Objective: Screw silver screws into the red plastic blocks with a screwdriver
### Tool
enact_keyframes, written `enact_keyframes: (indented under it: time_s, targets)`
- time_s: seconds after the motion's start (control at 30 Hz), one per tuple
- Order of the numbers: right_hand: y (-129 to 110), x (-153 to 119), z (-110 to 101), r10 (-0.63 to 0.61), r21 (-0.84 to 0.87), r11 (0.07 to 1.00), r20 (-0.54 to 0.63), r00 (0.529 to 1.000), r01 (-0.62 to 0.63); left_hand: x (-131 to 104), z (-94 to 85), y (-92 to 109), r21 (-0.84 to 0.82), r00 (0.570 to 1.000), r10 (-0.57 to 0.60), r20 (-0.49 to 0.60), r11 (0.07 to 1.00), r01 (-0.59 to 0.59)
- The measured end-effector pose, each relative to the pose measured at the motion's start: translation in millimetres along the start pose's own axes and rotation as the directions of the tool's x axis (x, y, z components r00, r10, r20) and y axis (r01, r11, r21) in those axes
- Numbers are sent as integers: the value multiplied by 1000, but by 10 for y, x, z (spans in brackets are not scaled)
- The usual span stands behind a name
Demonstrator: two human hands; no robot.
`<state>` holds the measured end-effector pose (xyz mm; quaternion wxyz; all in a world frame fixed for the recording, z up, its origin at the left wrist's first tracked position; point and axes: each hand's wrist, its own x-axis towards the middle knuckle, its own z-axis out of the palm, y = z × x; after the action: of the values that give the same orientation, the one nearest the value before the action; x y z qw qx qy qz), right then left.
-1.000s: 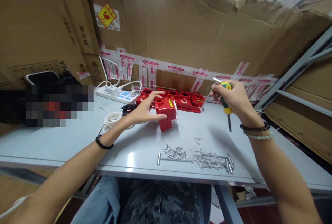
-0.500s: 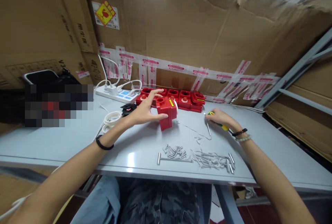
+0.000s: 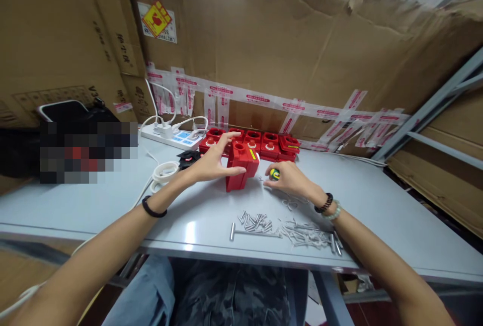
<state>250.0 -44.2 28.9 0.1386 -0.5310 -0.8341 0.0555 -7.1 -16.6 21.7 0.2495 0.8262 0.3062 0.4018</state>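
Note:
My left hand (image 3: 213,162) is closed around a red plastic housing (image 3: 239,177) that stands tilted on the table, thumb across its near side and fingers over the top. The housing has a yellow label and a white round part on its right. Just to the right, my right hand (image 3: 289,180) is closed on a screwdriver (image 3: 274,174) with a green and yellow handle; its shaft is hidden. Tiny metal pieces (image 3: 260,179) lie between the housing and my right hand. Nearer me are a pile of silver screws (image 3: 256,222) and several metal T-handled rods (image 3: 249,233).
Several red housings (image 3: 269,147) line the back of the table (image 3: 113,210) before a cardboard wall (image 3: 264,39). A power strip (image 3: 173,137) with cables, a white cable coil (image 3: 166,170) and black parts (image 3: 187,158) lie left. A metal shelf frame (image 3: 418,127) rises at right.
My right hand has moved left with the screwdriver, close to the red housing, and the handle's end now faces me. The housing has tilted slightly in my left hand.

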Motion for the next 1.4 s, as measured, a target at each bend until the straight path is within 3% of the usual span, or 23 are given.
enact_keyframes:
  time_s: [0.13, 0.3, 0.47, 0.57, 0.7, 0.8, 1.0, 1.23, 1.4]
  targets:
    - [-70, 74, 181, -34, -4, 999, 24, 999, 34, 3, 2, 0, 5, 1000, 22, 6, 1000, -22]
    - [-8, 74, 168, -60, 81, 995, 61, 996, 55, -4, 3, 22, 20, 1000, 18, 6, 1000, -18]
    - [40, 16, -29, -89, 276, 959, 84, 993, 62, -8, 36, -20, 70, 996, 76, 44, 994, -79]
    - [24, -37, -211, -82, 491, 869, 37, 996, 54, 1, 74, -24, 62, 993, 108, 56, 992, -111]
    - [-85, -106, -395, 26, 632, 775, -16, 1000, -10, 23, 149, 52, 92, 987, 152, 45, 984, -155]
    - [-192, -131, -429, 77, 640, 768, -74, 994, -12, 41, 239, 139, 106, 985, 171, 0, 980, -170]
    - [-272, -110, -345, 40, 679, 733, -100, 994, 39, 75, 432, 243, 70, 969, 168, -181, 985, -158]
    - [-250, -116, -311, 107, 777, 629, -98, 989, 9, 57, 506, 293, 143, 960, 225, -169, 969, -202]
    - [-279, -129, -328, 65, 764, 645, -27, 997, -21, 53, 530, 317, 116, 952, 236, -195, 969, -217]
